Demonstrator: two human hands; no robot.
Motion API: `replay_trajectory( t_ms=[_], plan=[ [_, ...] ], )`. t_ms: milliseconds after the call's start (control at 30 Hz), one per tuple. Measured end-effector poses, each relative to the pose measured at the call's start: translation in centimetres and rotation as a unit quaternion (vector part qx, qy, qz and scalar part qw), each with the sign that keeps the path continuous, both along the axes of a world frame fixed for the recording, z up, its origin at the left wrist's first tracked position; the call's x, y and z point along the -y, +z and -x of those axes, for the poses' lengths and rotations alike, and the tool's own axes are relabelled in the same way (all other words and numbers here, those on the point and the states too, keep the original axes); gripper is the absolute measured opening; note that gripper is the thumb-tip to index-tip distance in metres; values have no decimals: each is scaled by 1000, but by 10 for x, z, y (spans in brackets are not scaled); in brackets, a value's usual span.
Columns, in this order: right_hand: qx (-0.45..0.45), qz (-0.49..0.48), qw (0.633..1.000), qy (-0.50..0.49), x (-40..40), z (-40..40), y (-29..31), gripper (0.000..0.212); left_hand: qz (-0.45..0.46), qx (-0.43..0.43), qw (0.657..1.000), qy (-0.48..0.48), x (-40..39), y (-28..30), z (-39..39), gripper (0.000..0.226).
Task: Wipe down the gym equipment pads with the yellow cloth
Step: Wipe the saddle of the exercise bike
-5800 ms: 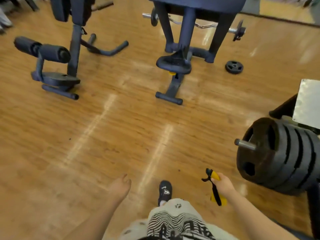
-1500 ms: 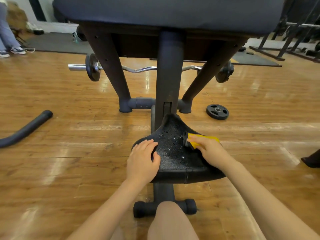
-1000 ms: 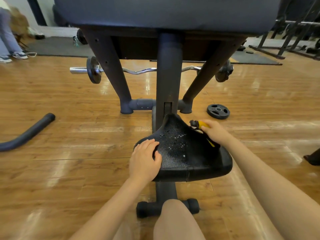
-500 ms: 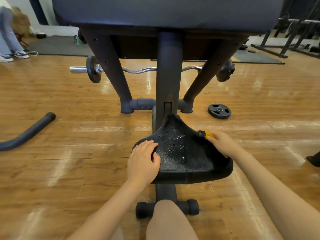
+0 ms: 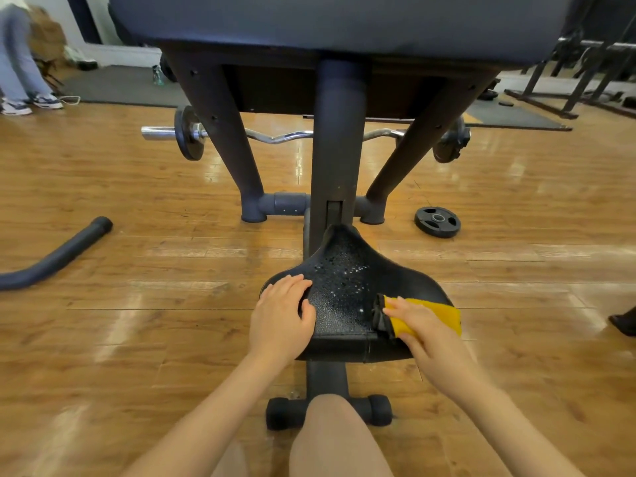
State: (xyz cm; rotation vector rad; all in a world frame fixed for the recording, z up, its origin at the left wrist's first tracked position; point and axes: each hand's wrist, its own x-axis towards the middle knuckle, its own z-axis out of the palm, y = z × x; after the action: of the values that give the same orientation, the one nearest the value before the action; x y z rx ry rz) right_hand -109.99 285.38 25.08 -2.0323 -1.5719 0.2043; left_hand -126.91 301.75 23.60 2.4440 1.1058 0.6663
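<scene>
A black textured seat pad point(image 5: 344, 287), speckled with droplets, sits low on a dark bench frame. My left hand point(image 5: 280, 321) rests on the pad's left edge with relaxed fingers. My right hand point(image 5: 433, 346) holds the yellow cloth point(image 5: 430, 316), which has a black trim, pressed against the pad's front right part. A large dark arm pad point(image 5: 337, 22) spans the top of the view above the frame's post.
A curl bar point(image 5: 275, 136) with plates lies behind the frame. A loose weight plate point(image 5: 437, 222) is on the wooden floor at right, a dark padded tube point(image 5: 51, 256) at left. A person point(image 5: 17, 63) stands far left. My knee point(image 5: 330, 435) is near the frame's foot.
My right hand has drawn the cloth from the pad's far right edge toward me, onto its front right part. My left hand has stayed on the left edge.
</scene>
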Motion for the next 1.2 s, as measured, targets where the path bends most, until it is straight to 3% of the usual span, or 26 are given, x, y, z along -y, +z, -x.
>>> replay_trajectory(
  t_ms=[133,300,433,767,933,1033,1200],
  plan=[
    [-2,43,998,35,-47,-19,10,39,-1,-1,1000,3,0,-1,0,41],
    [-88,2,994,-60,-144,-54,34,38,1,4,1000,2,-2,0,0,40],
    [-55,89,993,-52,-185,-68,18,42,10,5,1000,-2,-2,0,1,40],
    [27,74,986,146,-47,-9,16,44,4,10,1000,-3,-2,0,1,40],
    [31,68,982,173,-52,-14,16,44,3,11,1000,2,-2,-2,0,40],
    [28,81,986,142,-100,-34,14,40,1,12,1000,2,-2,-3,0,40],
    [26,68,997,7,-191,-65,8,38,2,13,1000,-9,-5,-6,1,41]
  ],
)
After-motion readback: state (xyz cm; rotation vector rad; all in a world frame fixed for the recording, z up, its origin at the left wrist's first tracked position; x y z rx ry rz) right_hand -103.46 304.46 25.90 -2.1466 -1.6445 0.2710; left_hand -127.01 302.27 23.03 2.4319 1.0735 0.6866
